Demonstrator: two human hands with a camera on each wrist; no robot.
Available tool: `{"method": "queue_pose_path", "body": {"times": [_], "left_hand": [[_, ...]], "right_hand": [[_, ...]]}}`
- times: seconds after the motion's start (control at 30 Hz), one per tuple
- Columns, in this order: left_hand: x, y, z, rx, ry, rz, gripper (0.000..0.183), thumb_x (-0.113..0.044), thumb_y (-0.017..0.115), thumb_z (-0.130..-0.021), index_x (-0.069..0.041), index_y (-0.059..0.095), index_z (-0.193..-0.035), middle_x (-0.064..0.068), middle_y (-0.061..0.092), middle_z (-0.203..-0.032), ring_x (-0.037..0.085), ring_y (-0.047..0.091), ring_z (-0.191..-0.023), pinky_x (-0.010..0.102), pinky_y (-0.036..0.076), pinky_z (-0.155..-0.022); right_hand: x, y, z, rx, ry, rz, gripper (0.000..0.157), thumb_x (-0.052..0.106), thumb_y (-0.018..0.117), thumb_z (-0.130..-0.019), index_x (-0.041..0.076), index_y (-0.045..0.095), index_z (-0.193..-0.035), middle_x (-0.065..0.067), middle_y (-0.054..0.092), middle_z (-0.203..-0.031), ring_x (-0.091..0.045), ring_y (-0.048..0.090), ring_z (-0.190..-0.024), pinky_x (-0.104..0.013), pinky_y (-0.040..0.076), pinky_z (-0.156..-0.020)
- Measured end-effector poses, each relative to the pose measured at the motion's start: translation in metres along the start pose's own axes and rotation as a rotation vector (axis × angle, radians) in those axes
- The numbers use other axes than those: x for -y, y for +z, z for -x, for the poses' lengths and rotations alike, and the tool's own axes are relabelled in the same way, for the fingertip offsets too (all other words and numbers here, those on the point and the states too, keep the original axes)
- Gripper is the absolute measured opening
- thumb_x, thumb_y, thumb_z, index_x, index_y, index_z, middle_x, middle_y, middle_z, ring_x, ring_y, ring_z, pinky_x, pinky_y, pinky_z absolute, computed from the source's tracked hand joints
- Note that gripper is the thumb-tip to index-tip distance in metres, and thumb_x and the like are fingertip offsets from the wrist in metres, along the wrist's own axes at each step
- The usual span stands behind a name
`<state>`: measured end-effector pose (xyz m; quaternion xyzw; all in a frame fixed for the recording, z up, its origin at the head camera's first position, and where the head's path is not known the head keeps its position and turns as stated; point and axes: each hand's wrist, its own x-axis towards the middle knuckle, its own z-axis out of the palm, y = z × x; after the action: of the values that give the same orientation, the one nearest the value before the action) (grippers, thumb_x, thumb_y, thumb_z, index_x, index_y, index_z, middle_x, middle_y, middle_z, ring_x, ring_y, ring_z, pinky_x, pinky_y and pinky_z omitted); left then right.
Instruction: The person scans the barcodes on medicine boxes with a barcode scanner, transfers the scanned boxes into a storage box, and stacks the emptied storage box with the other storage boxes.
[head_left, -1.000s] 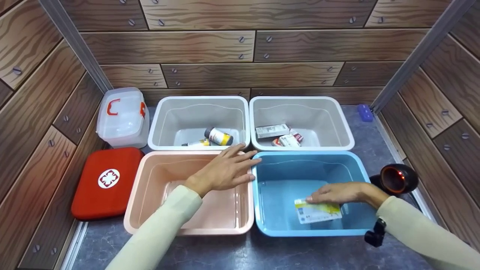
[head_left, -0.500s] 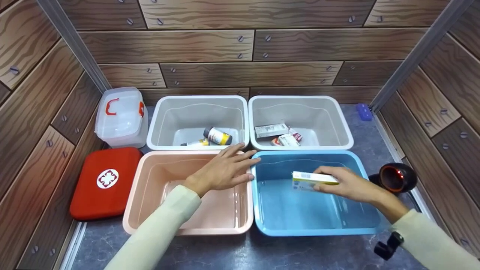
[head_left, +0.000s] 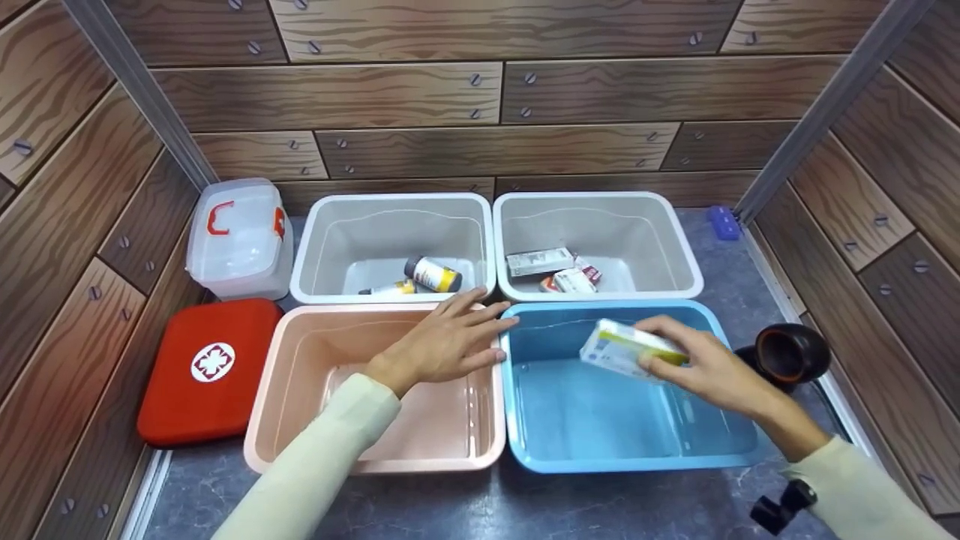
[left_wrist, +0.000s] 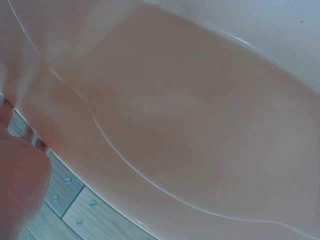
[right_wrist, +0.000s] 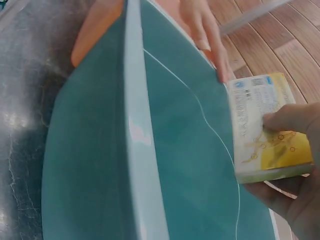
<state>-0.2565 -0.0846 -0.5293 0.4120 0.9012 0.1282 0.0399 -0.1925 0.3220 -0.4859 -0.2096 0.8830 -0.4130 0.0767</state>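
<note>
My right hand (head_left: 694,364) pinches a white and yellow medicine box (head_left: 624,348) between thumb and fingers, holding it above the blue bin (head_left: 600,427). In the right wrist view the thumb lies across the printed face of the medicine box (right_wrist: 262,125). Over the peach bin (head_left: 375,465), my left hand (head_left: 442,341) stretches with fingers spread and holds nothing. Its fingertips reach the place where the peach and blue rims meet. At the left edge of the left wrist view, only a blurred part of the left hand (left_wrist: 22,185) shows.
Behind stand two grey bins: the left (head_left: 322,247) has bottles (head_left: 433,274), the right (head_left: 645,232) has small cartons (head_left: 540,261). A red first-aid case (head_left: 202,397) and clear lidded box (head_left: 240,247) lie left. A black scanner-like device (head_left: 791,352) and purple item (head_left: 724,223) are right.
My right hand has lifted the medicine box from low in the blue bin and turned it, so its broad face now tilts up. The left hand has stayed in place.
</note>
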Motion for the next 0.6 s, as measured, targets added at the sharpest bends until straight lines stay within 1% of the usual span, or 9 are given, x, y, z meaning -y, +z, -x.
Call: {"method": "queue_pose_path", "body": {"times": [0.07,0.17,0.23,0.33,0.4,0.43,0.5,0.6], "left_hand": [[0.0,0.0,0.001,-0.002,0.001,0.002,0.063,-0.06,0.039,-0.115,-0.032,0.039,-0.171,-0.003,0.031,-0.18,0.034,0.014,-0.171,0.057,0.012,-0.139],[0.0,-0.001,0.001,0.003,0.001,0.001,0.063,-0.061,0.039,-0.115,-0.033,0.038,-0.171,-0.004,0.03,-0.18,0.033,0.013,-0.172,0.055,0.011,-0.139],[0.0,-0.001,0.0,0.007,0.0,-0.001,0.063,-0.061,0.038,-0.115,-0.033,0.037,-0.171,-0.004,0.03,-0.181,0.033,0.013,-0.172,0.055,0.011,-0.139],[0.001,0.0,0.0,0.006,0.001,-0.007,0.063,-0.061,0.038,-0.115,-0.033,0.038,-0.171,-0.004,0.03,-0.18,0.033,0.013,-0.172,0.055,0.012,-0.139],[0.001,0.0,0.0,0.002,0.004,-0.011,0.064,-0.061,0.038,-0.115,-0.032,0.038,-0.171,-0.004,0.031,-0.18,0.033,0.014,-0.171,0.055,0.013,-0.139],[0.001,0.0,0.0,0.003,0.005,-0.012,0.064,-0.061,0.038,-0.115,-0.032,0.038,-0.171,-0.004,0.03,-0.18,0.033,0.014,-0.171,0.055,0.013,-0.139],[0.001,0.0,0.0,0.008,0.003,-0.012,0.064,-0.062,0.037,-0.115,-0.032,0.036,-0.172,-0.004,0.029,-0.181,0.033,0.014,-0.172,0.054,0.012,-0.139],[0.001,0.0,0.0,0.011,0.002,-0.01,0.064,-0.062,0.037,-0.115,-0.033,0.036,-0.172,-0.005,0.029,-0.181,0.033,0.013,-0.172,0.054,0.011,-0.14]], "right_hand": [[-0.002,-0.005,0.003,-0.056,0.012,-0.022,0.033,0.012,0.072,-0.106,0.011,0.066,-0.138,-0.017,0.073,-0.116,-0.013,0.069,-0.086,-0.031,0.06,-0.061],[-0.008,-0.015,0.011,-0.154,0.033,-0.033,0.036,0.007,0.072,-0.105,0.006,0.064,-0.14,-0.014,0.072,-0.11,-0.013,0.068,-0.08,-0.03,0.06,-0.058],[-0.014,-0.023,0.018,-0.22,0.048,-0.039,0.039,0.005,0.071,-0.105,0.002,0.062,-0.143,-0.008,0.073,-0.106,-0.013,0.067,-0.078,-0.03,0.06,-0.057],[-0.026,-0.038,0.03,-0.316,0.074,-0.051,0.043,0.003,0.069,-0.105,-0.001,0.06,-0.147,0.005,0.074,-0.104,-0.012,0.069,-0.078,-0.029,0.062,-0.06],[-0.035,-0.047,0.038,-0.383,0.103,-0.065,0.045,0.003,0.069,-0.106,0.002,0.059,-0.15,0.015,0.075,-0.104,-0.009,0.069,-0.076,-0.026,0.061,-0.06],[-0.04,-0.051,0.043,-0.411,0.121,-0.084,0.047,0.003,0.069,-0.106,0.005,0.059,-0.151,0.019,0.076,-0.105,-0.007,0.069,-0.076,-0.025,0.061,-0.06],[-0.051,-0.059,0.052,-0.47,0.152,-0.133,0.048,0.003,0.07,-0.105,0.015,0.061,-0.151,0.024,0.076,-0.107,-0.003,0.07,-0.074,-0.022,0.061,-0.059],[-0.07,-0.066,0.065,-0.553,0.177,-0.261,0.047,0.0,0.069,-0.105,0.025,0.064,-0.144,0.024,0.078,-0.107,0.0,0.072,-0.073,-0.021,0.061,-0.057]]}}
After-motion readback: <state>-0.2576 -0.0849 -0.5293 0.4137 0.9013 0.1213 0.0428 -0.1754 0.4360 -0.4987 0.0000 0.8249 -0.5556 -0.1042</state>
